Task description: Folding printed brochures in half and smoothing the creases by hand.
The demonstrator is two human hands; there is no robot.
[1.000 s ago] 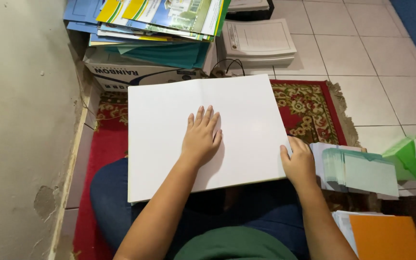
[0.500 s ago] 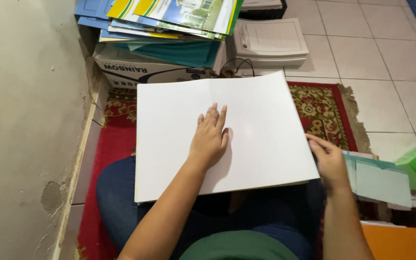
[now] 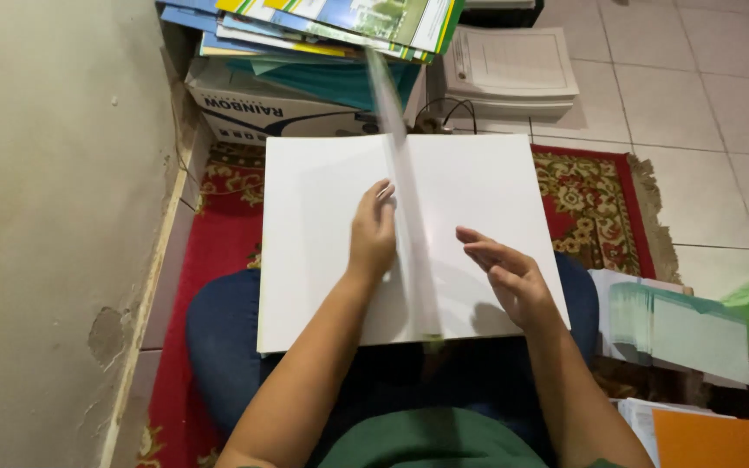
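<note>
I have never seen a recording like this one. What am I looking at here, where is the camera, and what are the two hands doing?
The camera sits on a person's head and looks down at their own lap; there is no machine. A large white sheet or folder rests on the knees. The left hand lies flat on it. The right hand is open beside a thin leaf standing on edge, blurred. Neither hand clearly grips anything. Behind are a red patterned rug, a cardboard box under stacked booklets, and pale green papers at the right.
</note>
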